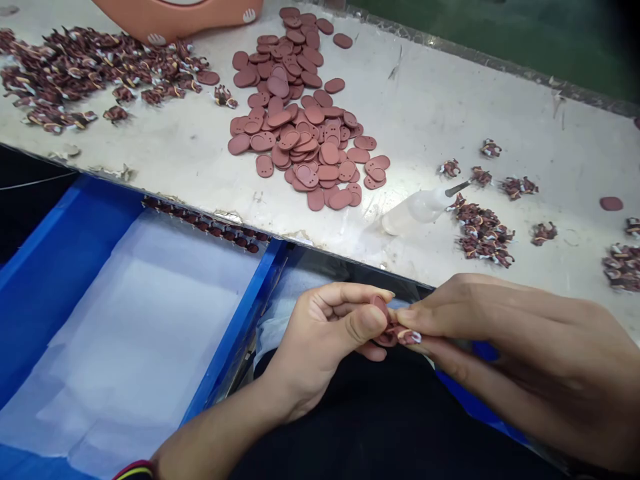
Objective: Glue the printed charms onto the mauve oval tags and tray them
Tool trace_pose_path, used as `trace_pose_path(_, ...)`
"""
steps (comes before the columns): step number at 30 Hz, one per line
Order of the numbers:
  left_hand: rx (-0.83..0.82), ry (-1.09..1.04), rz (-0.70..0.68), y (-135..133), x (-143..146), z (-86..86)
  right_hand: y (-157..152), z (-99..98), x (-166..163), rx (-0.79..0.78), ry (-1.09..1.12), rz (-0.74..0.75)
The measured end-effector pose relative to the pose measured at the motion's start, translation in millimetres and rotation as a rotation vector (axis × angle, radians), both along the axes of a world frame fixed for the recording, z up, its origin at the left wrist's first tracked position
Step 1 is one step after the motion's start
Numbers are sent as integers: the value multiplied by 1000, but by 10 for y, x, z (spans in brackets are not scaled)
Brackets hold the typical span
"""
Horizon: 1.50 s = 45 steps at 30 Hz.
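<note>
In front of the bench edge, my left hand (320, 340) pinches a reddish-brown oval base (379, 305) between thumb and fingers. A small brown figurine (404, 335) with a white tip lies against that base, and the thumb and forefinger of my right hand (500, 327) close on it. Fingers hide most of where the two parts meet, so I cannot tell whether they are joined. Past my hands, a white squeeze bottle (417, 210) with a dark thin nozzle lies on its side, beside a cluster of similar figurines (483, 233).
A heap of oval bases (305, 133) covers the middle of the white bench (200, 170). Many figurines (95, 70) are piled at the left, near an orange object (185, 19). Below, a blue bin (55, 247) lined with white sheet (145, 333) holds rows of figurines (205, 225).
</note>
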<state>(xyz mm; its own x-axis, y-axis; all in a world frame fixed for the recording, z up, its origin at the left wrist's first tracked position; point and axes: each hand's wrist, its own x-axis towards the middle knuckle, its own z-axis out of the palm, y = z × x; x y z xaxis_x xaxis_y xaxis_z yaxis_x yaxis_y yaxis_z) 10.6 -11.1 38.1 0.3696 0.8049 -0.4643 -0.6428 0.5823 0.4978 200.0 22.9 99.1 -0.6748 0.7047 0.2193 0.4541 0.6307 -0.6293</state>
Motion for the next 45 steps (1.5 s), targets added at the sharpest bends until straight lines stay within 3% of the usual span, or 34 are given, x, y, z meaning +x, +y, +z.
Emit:
trace_pose_path(16,-1,50,9,-23,23,25,15,-7,2,-40,29,5)
trace_pose_path(25,134,-17,-34,-69,4,105,-178,36,160,42,47,89)
trace_pose_path(37,12,-51,-26,-40,31,-29,-44,5,54,-31,14,58)
trace_pose_path(45,-24,-96,-39,-47,-21,-137,16,-73,-52,-72,114,63)
